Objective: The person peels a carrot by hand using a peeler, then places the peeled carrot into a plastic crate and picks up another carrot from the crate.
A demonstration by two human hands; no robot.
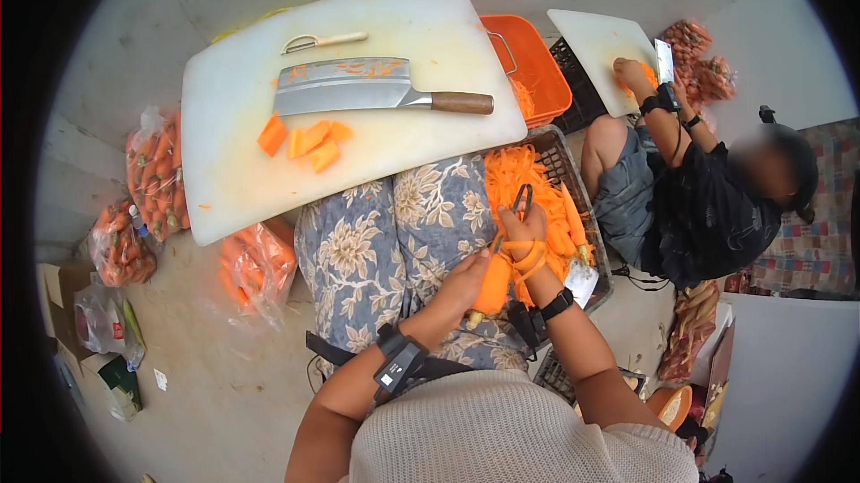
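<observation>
Over my lap, my left hand [464, 284] is closed around a peeled carrot [494, 284], whose stem end points down toward me. Just above it, my right hand [527, 234] grips a peeler [523, 199] with a dark looped frame. Carrot peel strips [530, 259] hang over the right hand's fingers. Beside my right hand, a dark crate [598, 250] holds a heap of carrot peelings [515, 169] and whole carrots [560, 237]. A cleaver [345, 86] with a wooden handle lies on the large white cutting board [421, 35], near several carrot chunks [313, 142] and a white-handled peeler [327, 41].
An orange tub [536, 57] with shreds stands behind the crate. At right, a person [717, 196] works with a cleaver [664, 62] at another cutting board [596, 39]. Bagged carrots [159, 174] stand at left, another bag [255, 268] near my knees.
</observation>
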